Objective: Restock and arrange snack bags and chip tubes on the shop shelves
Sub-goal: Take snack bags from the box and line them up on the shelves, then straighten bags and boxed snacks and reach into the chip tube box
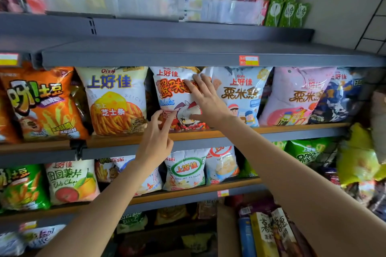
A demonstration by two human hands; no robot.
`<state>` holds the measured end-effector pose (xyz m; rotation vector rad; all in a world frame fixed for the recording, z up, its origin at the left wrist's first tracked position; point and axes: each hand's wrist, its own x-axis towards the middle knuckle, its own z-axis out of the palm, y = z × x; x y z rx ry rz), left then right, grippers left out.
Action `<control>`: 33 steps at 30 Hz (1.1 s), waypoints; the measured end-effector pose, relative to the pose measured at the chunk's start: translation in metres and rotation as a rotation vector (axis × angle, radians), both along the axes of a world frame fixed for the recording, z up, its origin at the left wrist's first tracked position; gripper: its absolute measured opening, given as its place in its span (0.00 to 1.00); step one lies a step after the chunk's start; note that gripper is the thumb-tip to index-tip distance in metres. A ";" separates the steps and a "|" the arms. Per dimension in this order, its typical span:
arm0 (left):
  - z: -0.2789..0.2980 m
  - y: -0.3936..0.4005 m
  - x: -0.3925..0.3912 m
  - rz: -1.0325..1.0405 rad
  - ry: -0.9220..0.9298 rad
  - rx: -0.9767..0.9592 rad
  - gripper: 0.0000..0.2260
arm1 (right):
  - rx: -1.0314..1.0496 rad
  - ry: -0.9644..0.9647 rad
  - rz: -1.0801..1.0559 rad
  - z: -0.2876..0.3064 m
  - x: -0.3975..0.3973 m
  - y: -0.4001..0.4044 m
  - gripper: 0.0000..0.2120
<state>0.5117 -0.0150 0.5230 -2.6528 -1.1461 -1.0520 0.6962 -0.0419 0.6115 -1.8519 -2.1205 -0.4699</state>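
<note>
A white snack bag with red lettering and a cartoon figure (173, 98) stands upright on the middle shelf (117, 140), between a cheese-stick bag (117, 100) and a pale blue corn-stick bag (244, 94). My right hand (205, 100) lies flat on the front of the white bag with straight, spread fingers. My left hand (155, 142) touches the bag's lower left edge with its fingertips, fingers loosely bent, holding nothing.
An orange fries bag (41, 102) stands at the left and a pink bag (296, 94) at the right of the same shelf. More snack bags fill the shelf below (186, 169). Chip tubes (265, 233) stand in a cardboard box at lower right. Drink cartons line the top shelf.
</note>
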 end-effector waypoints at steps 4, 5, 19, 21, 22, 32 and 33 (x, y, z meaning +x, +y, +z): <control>0.000 -0.013 0.011 0.001 -0.083 0.130 0.26 | 0.127 -0.027 0.039 -0.007 0.002 -0.014 0.42; 0.001 -0.018 0.016 -0.011 -0.104 0.159 0.24 | 0.204 -0.029 0.060 -0.012 0.006 -0.019 0.39; -0.035 -0.110 0.170 -0.325 0.005 -0.094 0.19 | 0.132 0.172 -0.149 -0.065 0.192 -0.161 0.15; -0.049 -0.126 0.206 -0.314 0.123 -0.310 0.21 | -0.257 0.273 -0.303 -0.084 0.232 -0.186 0.17; -0.058 -0.133 0.224 -0.304 0.172 -0.415 0.22 | -0.469 0.306 -0.379 -0.096 0.251 -0.199 0.19; -0.164 -0.221 0.352 -0.113 0.505 -1.007 0.25 | -0.989 0.719 -0.738 -0.250 0.375 -0.307 0.28; -0.174 -0.227 0.358 -0.096 0.537 -1.053 0.25 | -0.997 0.761 -0.751 -0.265 0.376 -0.309 0.30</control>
